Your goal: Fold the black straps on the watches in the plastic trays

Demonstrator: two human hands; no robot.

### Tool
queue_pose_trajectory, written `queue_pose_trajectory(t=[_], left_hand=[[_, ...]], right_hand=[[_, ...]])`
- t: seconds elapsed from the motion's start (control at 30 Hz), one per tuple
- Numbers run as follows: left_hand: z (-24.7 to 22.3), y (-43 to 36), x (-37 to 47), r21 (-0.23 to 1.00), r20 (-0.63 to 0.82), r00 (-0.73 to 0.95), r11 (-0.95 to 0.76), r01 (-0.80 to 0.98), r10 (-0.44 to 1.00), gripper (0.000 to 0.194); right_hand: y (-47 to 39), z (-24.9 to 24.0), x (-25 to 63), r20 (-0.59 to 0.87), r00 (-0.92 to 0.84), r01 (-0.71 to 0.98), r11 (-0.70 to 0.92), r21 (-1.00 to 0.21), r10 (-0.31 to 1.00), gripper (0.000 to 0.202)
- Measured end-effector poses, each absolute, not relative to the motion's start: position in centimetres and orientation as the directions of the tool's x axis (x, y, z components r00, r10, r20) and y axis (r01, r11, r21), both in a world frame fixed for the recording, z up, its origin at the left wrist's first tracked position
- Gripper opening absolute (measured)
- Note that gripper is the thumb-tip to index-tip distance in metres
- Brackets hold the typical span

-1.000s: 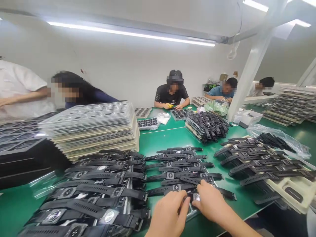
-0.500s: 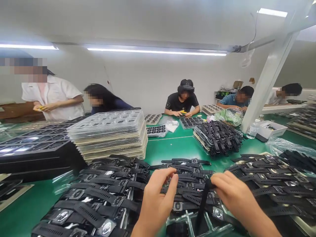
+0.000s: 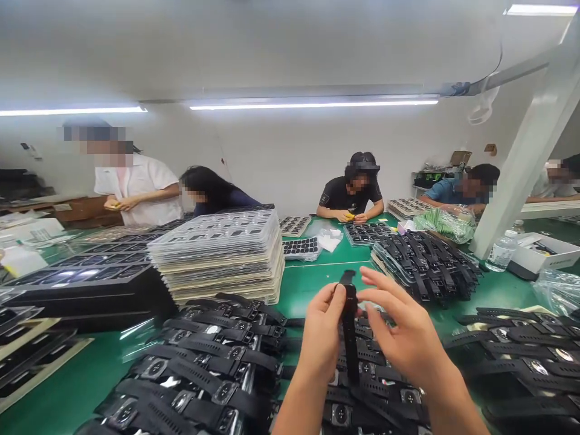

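Observation:
Upright in front of me is a black smartwatch (image 3: pixel 350 329) with its strap hanging down. My left hand (image 3: pixel 322 329) grips it at the case, thumb and fingers closed on its left edge. My right hand (image 3: pixel 403 329) is just to the right of the watch, fingers spread and apart; whether a fingertip touches the case I cannot tell. Beneath both hands lie more watches in rows (image 3: pixel 341 414), face down with their straps stretched out. Another heap of strapped watches (image 3: pixel 181 368) is to the left, and a further one (image 3: pixel 521 362) to the right.
A tall stack of clear and cream trays (image 3: pixel 217 260) stands at left beside black trays (image 3: pixel 90 290). Across the green table (image 3: pixel 317 275) are a pile of straps and watches (image 3: pixel 426 263), a water bottle (image 3: pixel 501 251) and a white box (image 3: pixel 544 251). Several people work beyond.
My right hand has brought the watch up from the lower trays. My left hand has closed on it, and the right fingers have spread. The view has shifted left.

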State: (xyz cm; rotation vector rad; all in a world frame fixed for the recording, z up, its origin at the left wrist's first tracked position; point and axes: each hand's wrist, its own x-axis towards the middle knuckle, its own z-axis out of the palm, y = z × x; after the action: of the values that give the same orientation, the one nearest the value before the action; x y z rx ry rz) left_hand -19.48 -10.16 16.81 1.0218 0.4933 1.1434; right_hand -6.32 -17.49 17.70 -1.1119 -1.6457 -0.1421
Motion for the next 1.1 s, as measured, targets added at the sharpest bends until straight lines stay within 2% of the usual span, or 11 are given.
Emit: queue_pose_trajectory(t=[0.07, 0.17, 0.23, 0.3, 0.4, 0.47, 0.57, 0.73, 0.9, 1.07, 1.1], left_hand=[[17.2, -9.6, -19.6, 0.793, 0.130, 0.274, 0.066, -0.605, 0.953, 0.042], [17.7, -9.0, -20.2, 0.679, 0.125, 0.144, 0.021, -0.734, 0.982, 0.046], [17.8, -8.9, -20.7, 0.632, 0.120, 0.147, 0.039, -0.774, 0.982, 0.043], [17.8, -8.9, -20.9, 0.615, 0.120, 0.204, 0.089, -0.783, 0.972, 0.037], [17.4, -9.3, -20.7, 0.623, 0.136, 0.309, 0.161, -0.765, 0.941, 0.031], [17.0, -9.5, -20.3, 0.642, 0.128, 0.361, 0.200, -0.740, 0.924, 0.030], [16.5, -9.6, -19.8, 0.690, 0.113, 0.419, 0.232, -0.685, 0.901, 0.031], [16.0, -8.9, -19.8, 0.842, 0.113, 0.524, 0.199, -0.502, 0.844, 0.026], [16.3, -8.7, -20.4, 0.981, 0.151, 0.620, -0.038, -0.192, 0.770, 0.028], [16.4, -9.3, -20.9, 0.976, 0.204, 0.629, -0.209, -0.066, 0.750, 0.012], [16.3, -9.4, -21.0, 0.955, 0.264, 0.596, -0.294, -0.048, 0.758, 0.021]], right_hand=[[-18.5, 18.1, -6.4, 0.715, 0.103, 0.659, 0.491, -0.570, 0.692, 0.022], [-18.9, 17.9, -7.2, 0.298, -0.129, 0.522, 0.320, -0.790, 0.946, 0.013], [-17.6, 16.9, -8.0, 0.039, -0.223, 0.400, 0.128, -0.908, 0.974, 0.013], [-15.6, 15.6, -8.5, -0.051, -0.098, 0.101, -0.041, -0.994, 0.994, 0.024], [-12.8, 14.2, -8.6, -0.024, 0.171, -0.414, 0.050, -0.909, 0.985, 0.040], [-11.9, 14.0, -8.2, -0.018, 0.276, -0.535, 0.138, -0.834, 0.961, 0.045], [-11.9, 14.3, -7.4, -0.039, 0.327, -0.533, 0.151, -0.833, 0.944, 0.044], [-12.2, 14.4, -6.3, 0.058, 0.436, -0.374, 0.240, -0.896, 0.898, 0.048], [-12.9, 14.3, -5.1, 0.220, 0.387, -0.157, 0.299, -0.941, 0.895, 0.059], [-14.1, 15.2, -4.7, 0.329, 0.327, 0.161, 0.290, -0.943, 0.886, 0.055], [-14.3, 15.4, -4.9, 0.333, 0.311, 0.206, 0.279, -0.938, 0.890, 0.054]])
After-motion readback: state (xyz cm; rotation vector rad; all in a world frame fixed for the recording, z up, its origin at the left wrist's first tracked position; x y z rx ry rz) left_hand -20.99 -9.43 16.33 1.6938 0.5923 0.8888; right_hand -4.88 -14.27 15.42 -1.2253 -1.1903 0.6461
